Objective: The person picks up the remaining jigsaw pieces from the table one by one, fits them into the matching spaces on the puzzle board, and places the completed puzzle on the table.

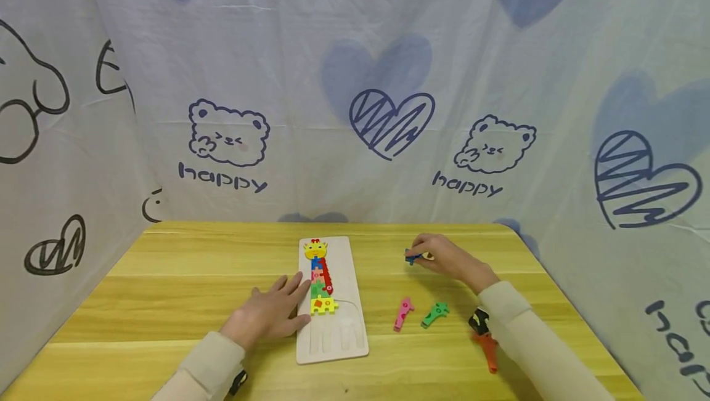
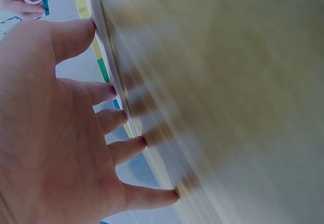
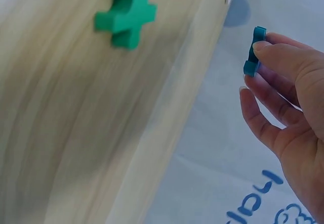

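Observation:
A pale wooden puzzle board (image 1: 355, 342) lies on the table, with a giraffe puzzle (image 1: 320, 291) partly filling it: yellow head, blue, pink and green neck pieces, a red strip beside them and a yellow piece below. Spread fingers of my left hand (image 1: 272, 311) touch the board's left edge; the left wrist view shows the fingertips against that side. Right of the board, my right hand (image 1: 444, 258) pinches a small blue puzzle piece (image 3: 254, 52) between thumb and fingers, raised over the table. Empty recesses show in the board's lower part.
A pink puzzle piece (image 1: 403, 315) and a green puzzle piece (image 1: 435, 314) lie right of the board. Farther right, an orange piece (image 1: 488, 353) lies beside my right sleeve (image 1: 532, 327). A printed white curtain (image 1: 310, 142) hangs behind the wooden table (image 1: 166, 278).

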Tool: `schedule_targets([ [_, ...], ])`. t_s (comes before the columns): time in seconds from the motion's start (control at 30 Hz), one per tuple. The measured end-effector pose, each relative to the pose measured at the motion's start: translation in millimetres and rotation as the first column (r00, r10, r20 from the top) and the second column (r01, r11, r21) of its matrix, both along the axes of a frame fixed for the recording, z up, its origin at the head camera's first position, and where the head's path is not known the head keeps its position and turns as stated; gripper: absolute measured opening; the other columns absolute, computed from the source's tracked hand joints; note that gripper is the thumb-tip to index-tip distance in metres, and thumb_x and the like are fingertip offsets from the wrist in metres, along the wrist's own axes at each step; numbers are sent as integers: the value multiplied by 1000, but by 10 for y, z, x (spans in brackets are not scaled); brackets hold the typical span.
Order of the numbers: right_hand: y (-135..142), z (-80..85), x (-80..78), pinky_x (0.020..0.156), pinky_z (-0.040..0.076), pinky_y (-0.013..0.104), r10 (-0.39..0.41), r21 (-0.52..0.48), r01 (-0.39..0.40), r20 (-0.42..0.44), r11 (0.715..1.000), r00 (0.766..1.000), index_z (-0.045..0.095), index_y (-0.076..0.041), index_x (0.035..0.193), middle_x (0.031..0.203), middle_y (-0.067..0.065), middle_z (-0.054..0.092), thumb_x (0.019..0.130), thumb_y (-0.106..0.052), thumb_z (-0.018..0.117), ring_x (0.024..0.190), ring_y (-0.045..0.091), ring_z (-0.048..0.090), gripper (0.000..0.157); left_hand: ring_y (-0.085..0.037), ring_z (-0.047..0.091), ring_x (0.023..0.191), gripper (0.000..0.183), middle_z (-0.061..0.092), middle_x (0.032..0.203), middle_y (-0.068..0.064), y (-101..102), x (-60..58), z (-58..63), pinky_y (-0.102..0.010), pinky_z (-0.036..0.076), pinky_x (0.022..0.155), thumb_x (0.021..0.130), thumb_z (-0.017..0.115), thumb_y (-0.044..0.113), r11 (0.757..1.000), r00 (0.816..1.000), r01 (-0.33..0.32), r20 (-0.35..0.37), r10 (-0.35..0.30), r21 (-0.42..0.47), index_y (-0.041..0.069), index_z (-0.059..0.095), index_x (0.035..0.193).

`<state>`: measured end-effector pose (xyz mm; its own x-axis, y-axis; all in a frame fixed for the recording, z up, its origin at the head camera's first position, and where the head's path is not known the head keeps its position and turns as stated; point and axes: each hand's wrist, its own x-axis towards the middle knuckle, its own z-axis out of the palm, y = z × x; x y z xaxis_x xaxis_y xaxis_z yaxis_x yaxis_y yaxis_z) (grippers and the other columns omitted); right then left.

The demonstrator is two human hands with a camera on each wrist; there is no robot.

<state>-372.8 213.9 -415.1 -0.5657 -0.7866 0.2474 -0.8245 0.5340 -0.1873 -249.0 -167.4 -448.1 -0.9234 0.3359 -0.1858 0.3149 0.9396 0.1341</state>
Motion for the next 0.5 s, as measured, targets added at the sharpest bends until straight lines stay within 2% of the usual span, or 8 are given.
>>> schedule_targets([
  [0.5, -263, 85, 120, 75, 58, 30, 36, 25, -36, 10, 999, 999, 73, -14, 110, 100, 4, 65, 87, -9, 68, 87, 15, 63, 24, -35, 25, 145, 72, 20, 160, -3, -3, -11, -16, -78, 26, 97, 93, 44, 60, 1000, 1000, 7, -3, -7, -1, 25, 23, 152],
])
